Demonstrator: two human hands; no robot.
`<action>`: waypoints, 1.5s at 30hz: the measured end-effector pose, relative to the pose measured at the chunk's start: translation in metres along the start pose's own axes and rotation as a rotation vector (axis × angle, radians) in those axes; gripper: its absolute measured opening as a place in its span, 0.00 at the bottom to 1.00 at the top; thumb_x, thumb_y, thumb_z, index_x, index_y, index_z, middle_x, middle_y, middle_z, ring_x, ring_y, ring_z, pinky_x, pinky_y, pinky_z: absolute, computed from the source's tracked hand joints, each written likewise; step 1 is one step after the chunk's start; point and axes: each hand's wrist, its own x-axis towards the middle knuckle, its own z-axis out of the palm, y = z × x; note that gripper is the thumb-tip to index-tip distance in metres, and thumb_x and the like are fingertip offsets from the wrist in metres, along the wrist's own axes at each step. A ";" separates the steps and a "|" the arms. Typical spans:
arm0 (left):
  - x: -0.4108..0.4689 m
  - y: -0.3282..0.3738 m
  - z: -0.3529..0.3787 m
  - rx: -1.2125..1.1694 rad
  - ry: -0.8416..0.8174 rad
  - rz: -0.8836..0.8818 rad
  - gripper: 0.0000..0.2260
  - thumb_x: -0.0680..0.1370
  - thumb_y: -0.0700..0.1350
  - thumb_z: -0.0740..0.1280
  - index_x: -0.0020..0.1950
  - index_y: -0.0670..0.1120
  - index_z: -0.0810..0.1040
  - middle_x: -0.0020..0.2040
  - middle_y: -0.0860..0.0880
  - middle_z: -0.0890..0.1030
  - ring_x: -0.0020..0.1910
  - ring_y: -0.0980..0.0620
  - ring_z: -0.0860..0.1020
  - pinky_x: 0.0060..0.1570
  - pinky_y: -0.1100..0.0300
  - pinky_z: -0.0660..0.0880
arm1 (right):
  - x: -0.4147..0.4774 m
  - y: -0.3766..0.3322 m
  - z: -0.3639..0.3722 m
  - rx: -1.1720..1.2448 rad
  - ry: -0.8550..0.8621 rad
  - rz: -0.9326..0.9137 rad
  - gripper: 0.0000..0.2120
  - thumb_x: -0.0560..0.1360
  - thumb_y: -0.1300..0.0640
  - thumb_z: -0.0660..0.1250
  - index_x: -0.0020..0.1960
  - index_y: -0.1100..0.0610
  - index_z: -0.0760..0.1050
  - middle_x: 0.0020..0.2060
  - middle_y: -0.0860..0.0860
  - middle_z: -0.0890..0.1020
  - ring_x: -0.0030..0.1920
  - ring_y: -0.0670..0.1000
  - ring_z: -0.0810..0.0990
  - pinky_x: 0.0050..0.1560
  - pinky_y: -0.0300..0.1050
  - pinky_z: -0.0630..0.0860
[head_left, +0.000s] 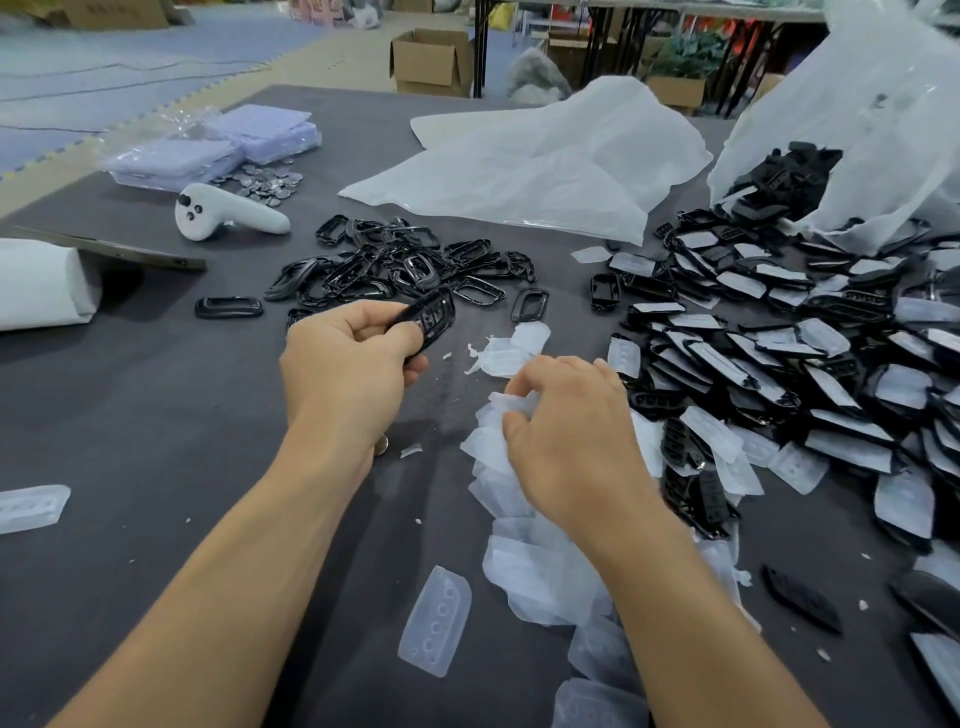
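My left hand (345, 364) grips a black plastic key-fob shell (432, 318) above the dark table (156, 405), fingers curled round its lower end. My right hand (566, 441) rests on a heap of translucent white silicone pads (519, 566), its fingertips curled into the top pads; I cannot tell whether it pinches one. Beyond my left hand lies a pile of bare black shells (405, 270). A large heap of black shells with white pads in them (810, 353) spreads over the right side.
A torn clear bag (883, 104) spills more shells at the far right. White plastic sheeting (545, 161) lies at the back. A white handheld controller (223, 213), coin-like discs (265, 182), purple packets (218, 150), a loose pad (439, 621) and a white roll (36, 291) lie around.
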 end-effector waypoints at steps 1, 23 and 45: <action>-0.001 0.001 0.001 -0.009 -0.006 0.018 0.10 0.75 0.36 0.74 0.41 0.51 0.85 0.33 0.51 0.86 0.30 0.53 0.83 0.34 0.62 0.80 | 0.000 0.001 0.000 0.044 0.027 0.009 0.07 0.76 0.59 0.69 0.46 0.48 0.77 0.41 0.41 0.73 0.50 0.45 0.70 0.76 0.48 0.58; -0.014 0.000 0.009 -0.016 -0.243 -0.014 0.12 0.76 0.32 0.74 0.43 0.50 0.84 0.33 0.50 0.86 0.29 0.53 0.83 0.29 0.64 0.78 | 0.005 -0.003 -0.019 0.941 0.145 0.315 0.05 0.74 0.60 0.67 0.41 0.52 0.79 0.29 0.55 0.84 0.24 0.48 0.75 0.25 0.41 0.71; -0.050 -0.002 0.030 -0.184 -0.417 0.046 0.07 0.75 0.43 0.78 0.53 0.47 0.88 0.38 0.43 0.87 0.35 0.49 0.84 0.38 0.60 0.81 | 0.006 -0.002 -0.022 0.921 0.345 0.384 0.06 0.69 0.55 0.80 0.37 0.47 0.85 0.30 0.46 0.85 0.28 0.43 0.80 0.30 0.32 0.73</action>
